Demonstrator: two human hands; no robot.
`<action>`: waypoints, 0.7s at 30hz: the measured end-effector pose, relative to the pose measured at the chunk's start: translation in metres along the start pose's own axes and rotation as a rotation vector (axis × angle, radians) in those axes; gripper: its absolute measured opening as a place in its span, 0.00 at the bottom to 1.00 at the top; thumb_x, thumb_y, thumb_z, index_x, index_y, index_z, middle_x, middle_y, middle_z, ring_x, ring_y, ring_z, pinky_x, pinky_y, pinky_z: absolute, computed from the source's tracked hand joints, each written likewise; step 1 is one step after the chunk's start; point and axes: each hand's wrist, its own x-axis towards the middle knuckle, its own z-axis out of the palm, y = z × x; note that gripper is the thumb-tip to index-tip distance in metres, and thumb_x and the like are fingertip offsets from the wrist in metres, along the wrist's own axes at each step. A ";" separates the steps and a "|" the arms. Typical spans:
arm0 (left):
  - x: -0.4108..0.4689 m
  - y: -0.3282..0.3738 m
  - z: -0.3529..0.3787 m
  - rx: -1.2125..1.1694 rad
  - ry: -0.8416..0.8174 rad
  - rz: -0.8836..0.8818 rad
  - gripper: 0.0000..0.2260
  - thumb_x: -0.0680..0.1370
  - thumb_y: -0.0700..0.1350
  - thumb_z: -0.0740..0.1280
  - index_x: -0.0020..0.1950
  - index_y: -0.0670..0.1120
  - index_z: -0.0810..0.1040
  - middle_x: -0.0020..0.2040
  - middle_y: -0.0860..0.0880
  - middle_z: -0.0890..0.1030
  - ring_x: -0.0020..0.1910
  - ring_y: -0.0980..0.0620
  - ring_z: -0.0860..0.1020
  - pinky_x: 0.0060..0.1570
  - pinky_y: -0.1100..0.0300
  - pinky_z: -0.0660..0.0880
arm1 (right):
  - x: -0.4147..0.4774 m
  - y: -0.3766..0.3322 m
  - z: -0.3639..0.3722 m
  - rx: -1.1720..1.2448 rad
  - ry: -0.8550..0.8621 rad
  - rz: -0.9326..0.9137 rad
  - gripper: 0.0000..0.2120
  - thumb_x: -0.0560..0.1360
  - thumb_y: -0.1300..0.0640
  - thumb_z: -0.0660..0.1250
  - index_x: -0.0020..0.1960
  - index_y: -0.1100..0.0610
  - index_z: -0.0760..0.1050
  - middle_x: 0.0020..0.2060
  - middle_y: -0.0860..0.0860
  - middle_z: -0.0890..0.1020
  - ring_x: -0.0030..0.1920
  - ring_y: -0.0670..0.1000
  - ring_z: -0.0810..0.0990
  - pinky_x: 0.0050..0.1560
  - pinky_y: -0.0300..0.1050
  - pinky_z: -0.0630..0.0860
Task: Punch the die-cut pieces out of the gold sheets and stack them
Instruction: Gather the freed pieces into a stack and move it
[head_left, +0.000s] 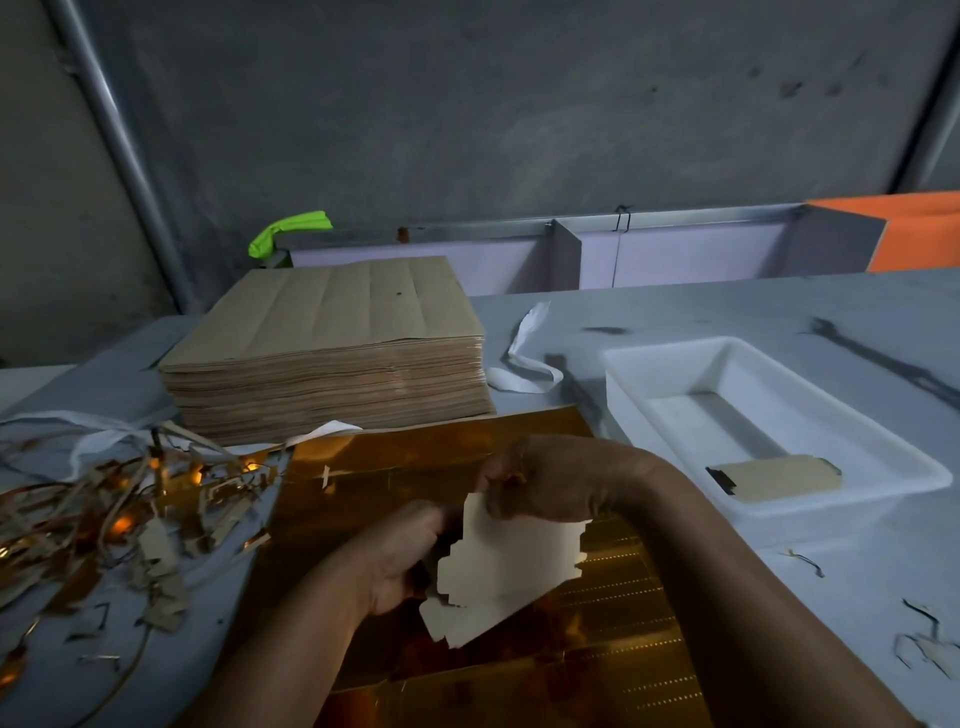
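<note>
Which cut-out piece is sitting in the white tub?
The small brown piece, lying flat in the tub; the bigger pale piece is held by the left hand and right hand.

Both hands hold a pale die-cut piece at lower centre of the frame, above the gold sheet lying flat on the grey table. Left hand grips its left edge; right hand pinches its upper edge. Tall brown stack at centre left. Scrap strips at left. White tray at right holds one brown piece.
</note>
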 end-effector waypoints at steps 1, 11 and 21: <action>0.000 0.001 0.000 0.003 -0.002 -0.005 0.13 0.80 0.50 0.61 0.50 0.43 0.82 0.38 0.48 0.84 0.34 0.52 0.81 0.36 0.58 0.76 | 0.000 -0.001 0.000 -0.010 -0.001 0.001 0.10 0.82 0.52 0.62 0.60 0.45 0.77 0.54 0.41 0.75 0.55 0.44 0.72 0.57 0.44 0.66; -0.005 -0.001 0.003 -0.130 0.021 -0.025 0.09 0.80 0.46 0.62 0.47 0.42 0.79 0.40 0.45 0.83 0.42 0.45 0.80 0.45 0.51 0.76 | -0.002 -0.003 -0.008 0.010 0.074 0.000 0.07 0.81 0.52 0.62 0.54 0.41 0.76 0.59 0.44 0.78 0.61 0.48 0.74 0.64 0.51 0.70; -0.001 -0.005 0.004 -0.052 0.037 0.005 0.09 0.76 0.45 0.69 0.55 0.44 0.79 0.55 0.40 0.82 0.57 0.38 0.79 0.60 0.42 0.74 | -0.006 0.005 -0.015 0.132 0.205 0.011 0.10 0.80 0.53 0.62 0.57 0.43 0.79 0.60 0.43 0.77 0.61 0.48 0.73 0.63 0.51 0.70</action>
